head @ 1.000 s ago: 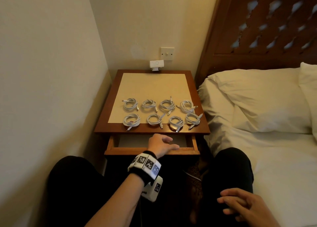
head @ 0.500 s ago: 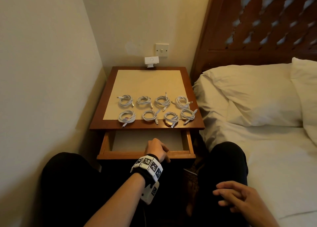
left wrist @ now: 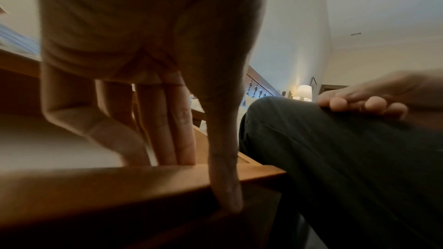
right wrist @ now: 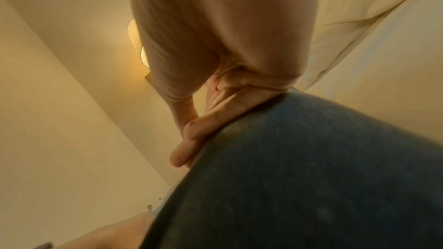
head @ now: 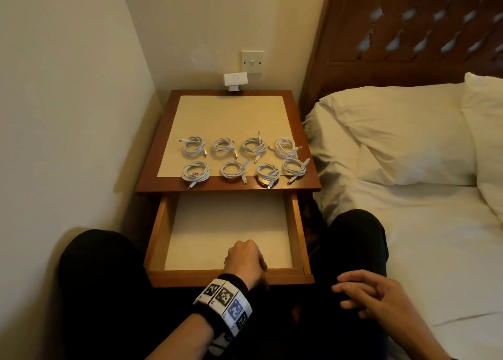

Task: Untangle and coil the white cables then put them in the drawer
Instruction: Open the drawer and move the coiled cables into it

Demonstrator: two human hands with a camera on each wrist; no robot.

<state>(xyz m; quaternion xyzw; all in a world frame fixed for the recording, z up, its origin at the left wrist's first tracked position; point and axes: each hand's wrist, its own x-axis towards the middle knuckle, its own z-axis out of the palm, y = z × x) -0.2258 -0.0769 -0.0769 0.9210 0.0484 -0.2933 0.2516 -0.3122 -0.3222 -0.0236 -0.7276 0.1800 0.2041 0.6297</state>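
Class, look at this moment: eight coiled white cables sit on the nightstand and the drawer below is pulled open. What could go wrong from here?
1. The front-row coils lie near the nightstand's front edge; a reaching hand could knock one to the floor.
2. The coils look untied, with loose plugs sticking out; lifting several together may let them unwind and tangle.
3. The left hand grips the front of the drawer, which is pulled far out; a further pull might bring it out altogether.

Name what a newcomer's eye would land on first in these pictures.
Eight coiled white cables lie in two rows of four on the nightstand. Below them the drawer stands open, with the left hand gripping its front edge. The right hand rests on the knee.
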